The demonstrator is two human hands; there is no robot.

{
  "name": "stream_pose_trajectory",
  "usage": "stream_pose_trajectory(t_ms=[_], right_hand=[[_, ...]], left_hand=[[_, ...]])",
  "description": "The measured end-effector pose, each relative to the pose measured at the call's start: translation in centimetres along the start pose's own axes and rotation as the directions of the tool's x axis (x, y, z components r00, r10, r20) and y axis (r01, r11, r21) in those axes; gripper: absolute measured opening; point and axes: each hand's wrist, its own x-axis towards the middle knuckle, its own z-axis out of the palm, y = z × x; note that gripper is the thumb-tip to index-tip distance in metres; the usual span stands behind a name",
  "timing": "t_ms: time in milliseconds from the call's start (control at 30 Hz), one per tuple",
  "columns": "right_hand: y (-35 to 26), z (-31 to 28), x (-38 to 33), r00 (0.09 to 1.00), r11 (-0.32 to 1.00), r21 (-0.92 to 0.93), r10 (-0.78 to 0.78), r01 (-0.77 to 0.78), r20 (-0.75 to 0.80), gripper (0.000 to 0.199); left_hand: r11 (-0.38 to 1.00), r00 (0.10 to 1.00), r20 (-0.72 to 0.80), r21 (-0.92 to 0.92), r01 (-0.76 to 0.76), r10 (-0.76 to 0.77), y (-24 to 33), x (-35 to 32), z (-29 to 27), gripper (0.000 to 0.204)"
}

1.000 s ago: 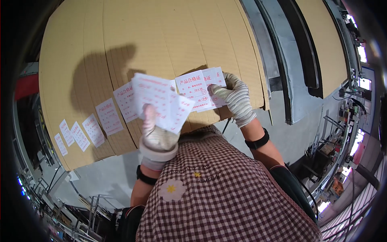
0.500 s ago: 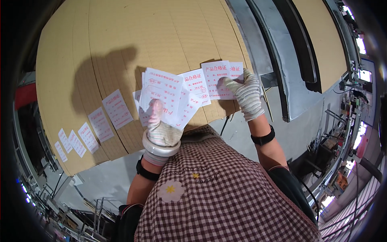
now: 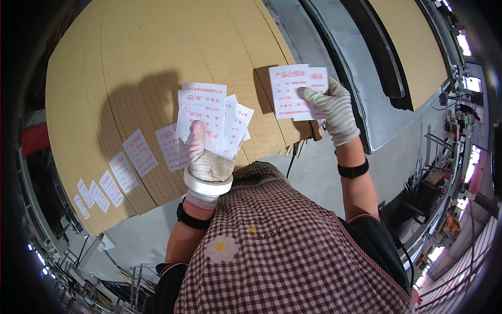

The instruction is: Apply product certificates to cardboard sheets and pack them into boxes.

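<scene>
My left hand [image 3: 206,162], in a striped knit glove, pinches a fanned bunch of white paper slips [image 3: 206,107] printed in red, the bare-looking thumb on top. A roll of white tape [image 3: 208,186] circles that wrist like a bracelet. Out to the right, my gloved right hand [image 3: 330,107] grips two overlapping slips [image 3: 289,94] between thumb and fingers, above the board's edge. Several more slips [image 3: 123,172] lie in a slanting row on the tan cardboard [image 3: 157,42], to the left; the one closest to my left hand is partly covered by the held bunch.
Grey metal sheet and dark bars [image 3: 374,52] run beyond the cardboard's right edge, with another tan panel [image 3: 418,57] past them. Below is a grey floor [image 3: 314,172]. Racks and clutter [image 3: 439,183] stand at far right. My checked apron [image 3: 282,240] fills the lower middle.
My right hand has moved right and slightly up with its two slips, away from the left hand's bunch. The bunch in my left hand has turned more upright.
</scene>
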Motion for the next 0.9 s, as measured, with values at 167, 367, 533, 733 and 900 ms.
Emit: stream_pose_trajectory(t_ms=[167, 367, 533, 733, 900], right_hand=[[1.6, -1.3, 2.5, 1.000, 0.818, -0.575, 0.018, -0.003, 0.020, 0.040], [3.0, -4.5, 4.1, 0.944, 0.646, -0.721, -0.328, 0.250, 0.034, 0.024], [-2.0, -6.5, -0.6, 0.943, 0.966, 0.123, -0.189, 0.229, -0.275, 0.014], [-0.9, 1.1, -8.2, 0.972, 0.984, 0.058, -0.158, 0.170, -0.173, 0.024], [2.9, 1.6, -10.3, 0.963, 0.884, 0.403, -0.159, 0.236, -0.215, 0.044]], left_hand=[[0.999, 0.984, 0.178, -0.026, 0.035, -0.029, -1.6, 1.4, 1.5, 0.050], [0.993, 0.981, 0.168, 0.077, 0.089, -0.100, -5.7, 5.8, 3.4, 0.053], [0.974, 0.978, 0.204, 0.214, -0.077, 0.033, -4.9, 3.0, 4.6, 0.061], [0.961, 0.965, 0.241, 0.275, 0.029, -0.098, -6.9, 0.0, 4.3, 0.063], [0.889, 0.963, 0.234, 0.457, 0.011, -0.133, -6.4, -2.1, 3.7, 0.046]])
